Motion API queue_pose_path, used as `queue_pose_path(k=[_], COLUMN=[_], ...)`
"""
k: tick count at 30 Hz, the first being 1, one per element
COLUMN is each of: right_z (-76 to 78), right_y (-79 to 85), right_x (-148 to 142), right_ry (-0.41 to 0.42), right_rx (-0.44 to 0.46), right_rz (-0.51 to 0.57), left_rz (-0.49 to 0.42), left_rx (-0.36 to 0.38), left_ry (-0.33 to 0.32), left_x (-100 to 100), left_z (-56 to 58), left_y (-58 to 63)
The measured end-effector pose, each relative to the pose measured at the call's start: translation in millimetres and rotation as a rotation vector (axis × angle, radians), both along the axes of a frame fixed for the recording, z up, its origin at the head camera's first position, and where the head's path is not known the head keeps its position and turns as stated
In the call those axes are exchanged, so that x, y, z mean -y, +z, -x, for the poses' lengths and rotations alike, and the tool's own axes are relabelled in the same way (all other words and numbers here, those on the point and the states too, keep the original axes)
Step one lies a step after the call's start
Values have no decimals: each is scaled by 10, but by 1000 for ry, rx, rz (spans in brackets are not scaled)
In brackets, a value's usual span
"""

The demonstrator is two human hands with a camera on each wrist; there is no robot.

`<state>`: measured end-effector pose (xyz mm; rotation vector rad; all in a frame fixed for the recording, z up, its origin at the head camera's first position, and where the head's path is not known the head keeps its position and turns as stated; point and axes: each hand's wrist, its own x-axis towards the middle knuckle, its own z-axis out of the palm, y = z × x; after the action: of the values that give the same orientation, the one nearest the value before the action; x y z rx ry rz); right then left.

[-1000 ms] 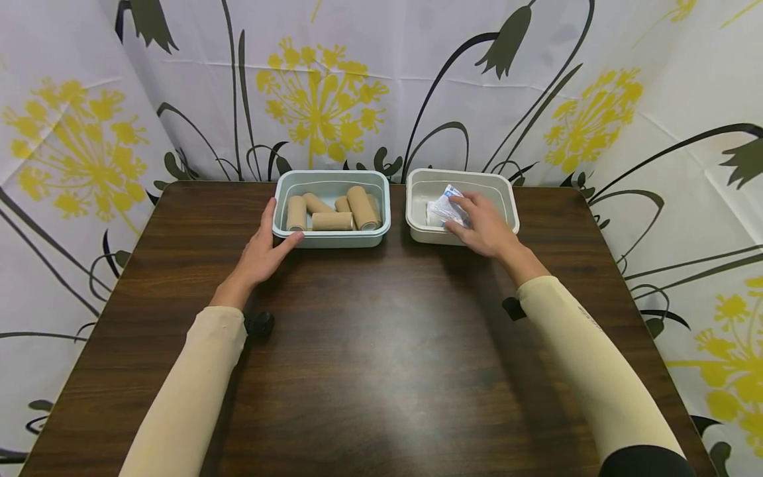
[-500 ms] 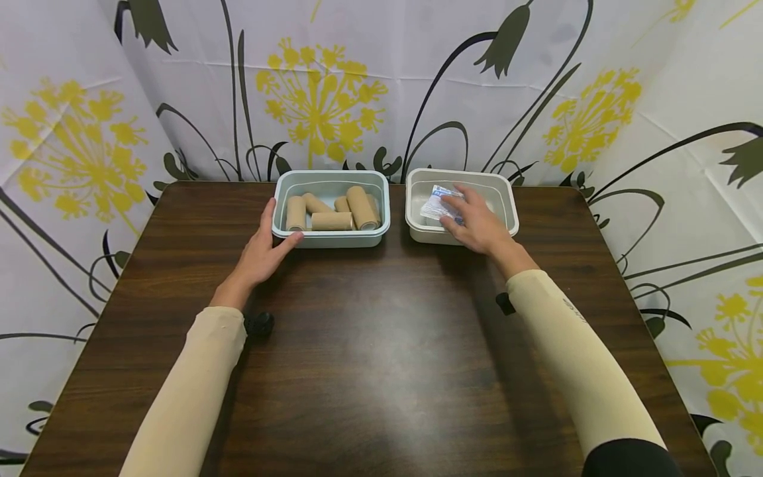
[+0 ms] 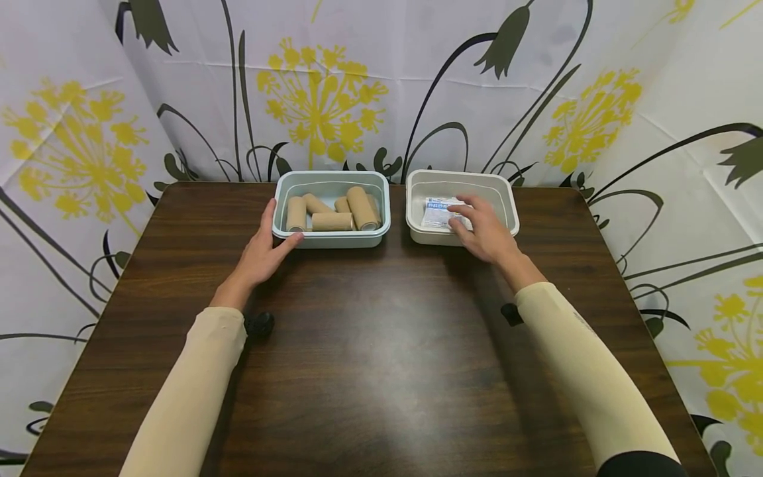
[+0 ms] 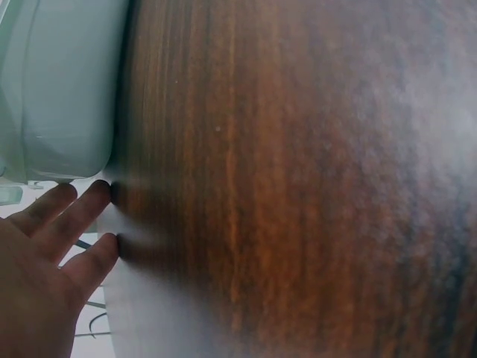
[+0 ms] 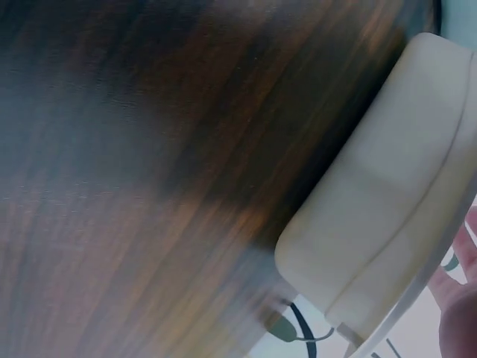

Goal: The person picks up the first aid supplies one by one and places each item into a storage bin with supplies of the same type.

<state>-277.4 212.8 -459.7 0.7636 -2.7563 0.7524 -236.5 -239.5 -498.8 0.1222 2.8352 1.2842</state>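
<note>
A pale blue bin (image 3: 340, 242) at the back of the table holds several brown cardboard tubes (image 3: 332, 221). At its left end rests my left hand (image 3: 259, 255), fingers extended along the side and thumb at the front rim. In the left wrist view, the fingertips (image 4: 93, 195) are by the bin's lower corner. To the right stands an off-white bin (image 3: 435, 236). A clear plastic packet with white and blue print (image 3: 438, 213) lies inside it. Over the packet's right part is my right hand (image 3: 485, 232), fingers spread and partly hiding it; whether they touch it cannot be seen.
Both bins stand side by side on a dark wooden table (image 3: 369, 344), close to its back edge. Behind it hangs a white curtain (image 3: 417, 40) with yellow and grey flowers. A black wrist device (image 3: 259, 324) sits at the left wrist.
The packet, tilted and crumpled under the right fingers a second ago, now lies flatter, with its print showing. The right hand shifted slightly left, then back right. The left hand stayed put.
</note>
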Motion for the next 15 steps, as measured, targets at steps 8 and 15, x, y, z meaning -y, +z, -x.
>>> queue_pose_path(k=[8, 15], right_z=[-171, -303], right_y=[49, 47], right_x=[-112, -262], right_ry=[-83, -124], right_rx=[-65, -67], right_rz=[62, 85], left_rz=[-14, -35], left_rx=[3, -11], left_ry=[-3, -36], left_x=[14, 53], left_z=[10, -12], left_y=[-21, -72])
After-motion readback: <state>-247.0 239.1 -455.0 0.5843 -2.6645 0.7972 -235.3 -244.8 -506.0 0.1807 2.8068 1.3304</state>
